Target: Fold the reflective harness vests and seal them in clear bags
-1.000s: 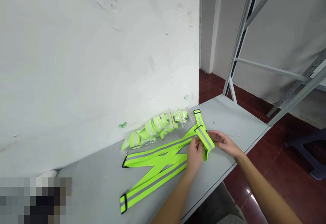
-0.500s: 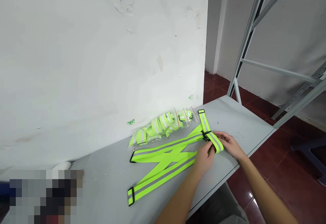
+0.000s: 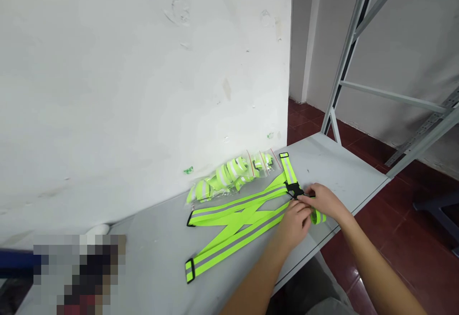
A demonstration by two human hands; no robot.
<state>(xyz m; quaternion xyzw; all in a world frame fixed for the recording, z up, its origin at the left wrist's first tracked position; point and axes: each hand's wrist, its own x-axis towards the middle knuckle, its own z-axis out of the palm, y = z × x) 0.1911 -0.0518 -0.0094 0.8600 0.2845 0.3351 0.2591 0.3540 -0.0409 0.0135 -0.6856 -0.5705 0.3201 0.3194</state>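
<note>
A neon-yellow reflective harness (image 3: 239,220) with grey stripes lies on the grey tabletop, its straps crossing in an X. Black slider buckles sit at its left ends, and a black side-release buckle (image 3: 294,189) joins the straps at the right. My left hand (image 3: 297,222) is closed on the strap just below that buckle, its fingertips partly hidden. Beside it, my right hand (image 3: 324,202) pinches the harness at the buckle, fingers overlapping those of the left. A curled strap end (image 3: 318,217) shows beneath my right hand.
Clear zip bags (image 3: 218,177) of folded yellow straps lie along the white wall (image 3: 143,90). A metal frame (image 3: 344,61) rises at the table's far right. A dark blue stool (image 3: 439,217) stands on the red tiled floor. Blurred items sit at lower left.
My right hand has moved in toward the left hand, and both are now together by the buckle. The strap loop that lay over the buckle has turned down, exposing the black buckle.
</note>
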